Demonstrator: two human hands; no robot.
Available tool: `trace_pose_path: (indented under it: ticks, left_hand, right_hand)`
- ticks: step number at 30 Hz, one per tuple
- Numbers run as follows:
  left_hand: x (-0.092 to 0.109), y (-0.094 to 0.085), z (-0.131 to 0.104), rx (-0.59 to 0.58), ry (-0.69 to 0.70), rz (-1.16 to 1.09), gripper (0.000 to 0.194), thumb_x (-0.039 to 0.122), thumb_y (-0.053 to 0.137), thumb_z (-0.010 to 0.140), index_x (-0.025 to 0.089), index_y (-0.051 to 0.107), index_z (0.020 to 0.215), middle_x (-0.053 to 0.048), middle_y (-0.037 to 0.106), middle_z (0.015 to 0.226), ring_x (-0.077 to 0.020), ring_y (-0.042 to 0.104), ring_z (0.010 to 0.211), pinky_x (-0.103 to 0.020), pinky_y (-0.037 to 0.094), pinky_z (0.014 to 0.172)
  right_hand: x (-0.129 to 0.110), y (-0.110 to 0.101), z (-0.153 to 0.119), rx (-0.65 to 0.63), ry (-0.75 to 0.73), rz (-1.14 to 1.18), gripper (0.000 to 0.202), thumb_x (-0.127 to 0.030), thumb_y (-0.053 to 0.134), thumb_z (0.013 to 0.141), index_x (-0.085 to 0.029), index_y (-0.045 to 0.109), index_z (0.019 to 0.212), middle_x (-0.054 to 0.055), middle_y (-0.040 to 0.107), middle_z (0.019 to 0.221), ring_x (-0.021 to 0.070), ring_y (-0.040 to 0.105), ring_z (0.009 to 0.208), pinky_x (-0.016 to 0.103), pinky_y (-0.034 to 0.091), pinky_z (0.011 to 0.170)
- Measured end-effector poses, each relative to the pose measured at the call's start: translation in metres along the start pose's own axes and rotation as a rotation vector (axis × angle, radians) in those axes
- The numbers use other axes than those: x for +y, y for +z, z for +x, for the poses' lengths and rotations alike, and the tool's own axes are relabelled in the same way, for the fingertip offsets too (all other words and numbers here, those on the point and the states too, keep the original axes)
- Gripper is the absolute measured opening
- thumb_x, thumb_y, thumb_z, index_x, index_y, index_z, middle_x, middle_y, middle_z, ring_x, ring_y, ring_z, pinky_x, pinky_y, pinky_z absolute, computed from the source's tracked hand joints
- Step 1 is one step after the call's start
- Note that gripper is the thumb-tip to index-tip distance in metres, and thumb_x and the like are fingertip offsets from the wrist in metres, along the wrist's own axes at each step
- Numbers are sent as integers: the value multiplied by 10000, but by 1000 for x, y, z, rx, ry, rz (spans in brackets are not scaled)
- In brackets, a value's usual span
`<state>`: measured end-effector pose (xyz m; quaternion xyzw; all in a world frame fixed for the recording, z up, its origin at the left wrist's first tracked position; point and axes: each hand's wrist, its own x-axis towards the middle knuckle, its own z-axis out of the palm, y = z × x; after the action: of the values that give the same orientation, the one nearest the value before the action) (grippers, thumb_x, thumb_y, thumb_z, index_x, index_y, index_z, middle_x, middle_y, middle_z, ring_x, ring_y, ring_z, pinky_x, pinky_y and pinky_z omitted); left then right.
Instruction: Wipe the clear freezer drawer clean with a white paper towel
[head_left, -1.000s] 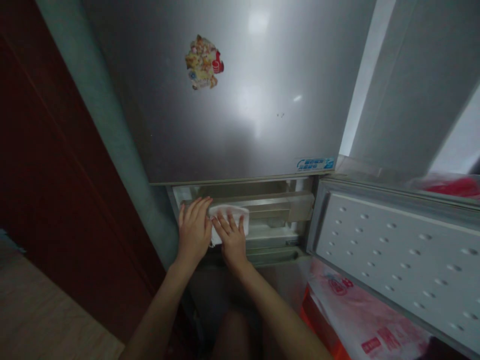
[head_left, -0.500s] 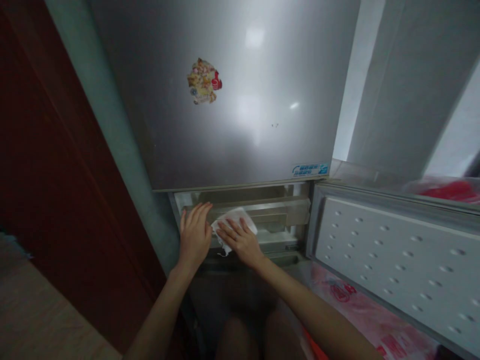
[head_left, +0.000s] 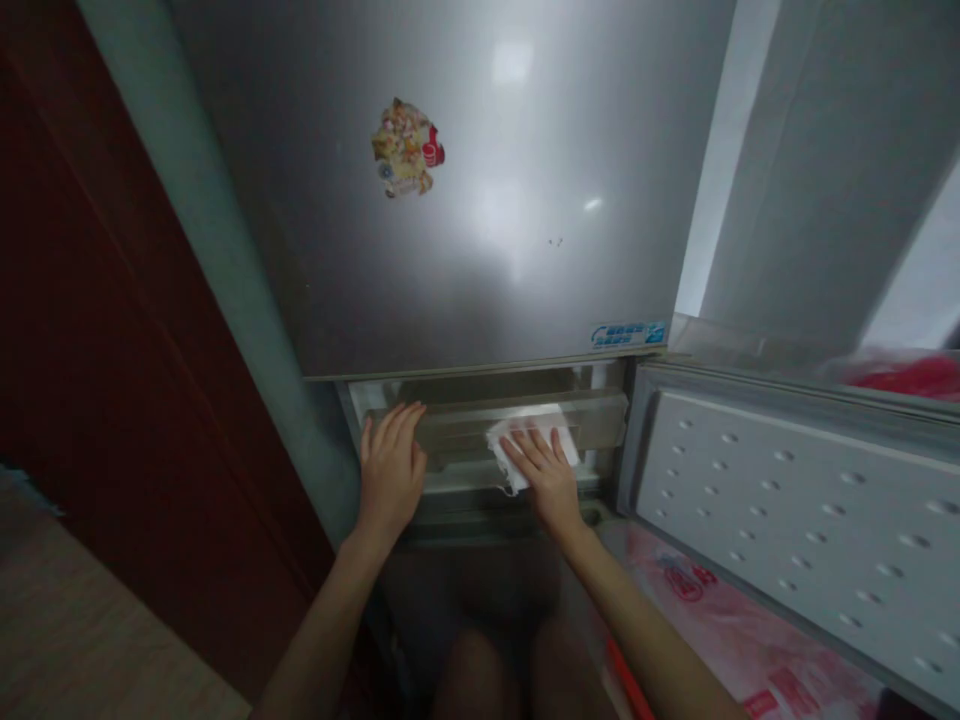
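Observation:
A white cloth (head_left: pixel 534 440) with a loose thread at its lower edge lies against the clear drawer front (head_left: pixel 450 425) of the refrigerator's lower compartment. My right hand (head_left: pixel 546 475) holds the cloth there under fairly flat fingers, right of the drawer's middle. At the drawer's left end is my left hand (head_left: pixel 391 465), its fingers outstretched and their tips at the upper edge. No object shows in my left hand.
The lower door (head_left: pixel 765 500) stands swung open to the right. Above is the silver upper door (head_left: pixel 465 250) with a food sticker (head_left: pixel 407 148). A pink-and-red plastic bag (head_left: pixel 720 610) lies beneath the open door. Dark red wood (head_left: pixel 142 330) borders the left.
My right hand and the white cloth have slid to the right along the drawer front. My left hand has stayed at the drawer's left end.

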<state>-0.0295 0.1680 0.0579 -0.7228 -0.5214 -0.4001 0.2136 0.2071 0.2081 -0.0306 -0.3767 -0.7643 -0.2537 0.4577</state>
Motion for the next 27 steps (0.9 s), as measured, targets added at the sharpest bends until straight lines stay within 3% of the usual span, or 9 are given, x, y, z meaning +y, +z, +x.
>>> trace_pose_path:
  ticks: [4, 9, 18, 22, 27]
  left_hand:
    - [1, 0, 0, 9, 0, 4, 454, 108, 361, 899, 155, 496, 1329, -96, 575, 1362, -261, 456, 1316, -532, 193, 1173]
    - [0, 1, 0, 21, 3, 2, 448, 99, 378, 892, 152, 494, 1321, -93, 578, 1358, -258, 462, 1310, -532, 188, 1175]
    - [1, 3, 0, 32, 0, 5, 444, 91, 387, 893, 164, 490, 1318, -90, 580, 1351, -262, 458, 1312, -536, 184, 1177]
    - [0, 4, 0, 36, -6, 5, 443, 90, 390, 893, 170, 491, 1317, -89, 583, 1348, -267, 464, 1307, -541, 187, 1174]
    - [0, 3, 0, 35, 0, 0, 447, 85, 391, 890, 153, 491, 1321, -89, 580, 1352, -260, 460, 1311, -531, 179, 1180]
  right_hand:
    - [-9, 3, -12, 96, 157, 83, 659, 4, 334, 871, -285, 368, 1461, 40, 505, 1449, 173, 253, 1464, 522, 184, 1198]
    - [-28, 16, -30, 101, 310, 198, 754, 53, 271, 791, -277, 367, 1462, 47, 399, 1521, 196, 204, 1478, 580, 179, 1182]
    - [-23, 1, -18, 139, 239, 293, 764, 41, 296, 795, -321, 354, 1465, 12, 390, 1527, 199, 248, 1465, 564, 233, 1179]
    - [-20, 6, -24, 102, 244, 281, 792, 67, 268, 780, -307, 337, 1474, 23, 368, 1540, 209, 214, 1476, 586, 239, 1169]
    - [-15, 11, -31, 115, 232, 231, 689, -9, 316, 867, -294, 294, 1494, 47, 315, 1566, 238, 220, 1475, 589, 262, 1163]
